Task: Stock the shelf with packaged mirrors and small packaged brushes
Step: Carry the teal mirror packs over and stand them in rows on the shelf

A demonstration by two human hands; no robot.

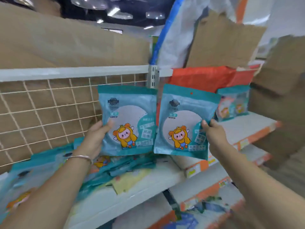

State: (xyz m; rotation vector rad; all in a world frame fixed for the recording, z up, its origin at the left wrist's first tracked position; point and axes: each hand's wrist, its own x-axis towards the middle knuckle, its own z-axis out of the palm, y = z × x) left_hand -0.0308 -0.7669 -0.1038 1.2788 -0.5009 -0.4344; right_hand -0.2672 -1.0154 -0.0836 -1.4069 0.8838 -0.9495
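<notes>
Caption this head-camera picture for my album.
Left hand grips one mirror pack, right hand a second pack, above a shelf with a pile of packs.

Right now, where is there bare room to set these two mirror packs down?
Free: the white top of the right shelf, between the standing packs and the orange price strip; also the front edge of the left shelf. Crowded: its back, heaped with teal packs.

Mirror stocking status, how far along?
Done: a few upright teal packets stand on the right-hand white shelf. In hand: left hand grips one teal cartoon-printed mirror packet, right hand pinches a second mirror packet. Left: a heap of teal packets lies loose on the near shelf; no brushes recognisable.
</notes>
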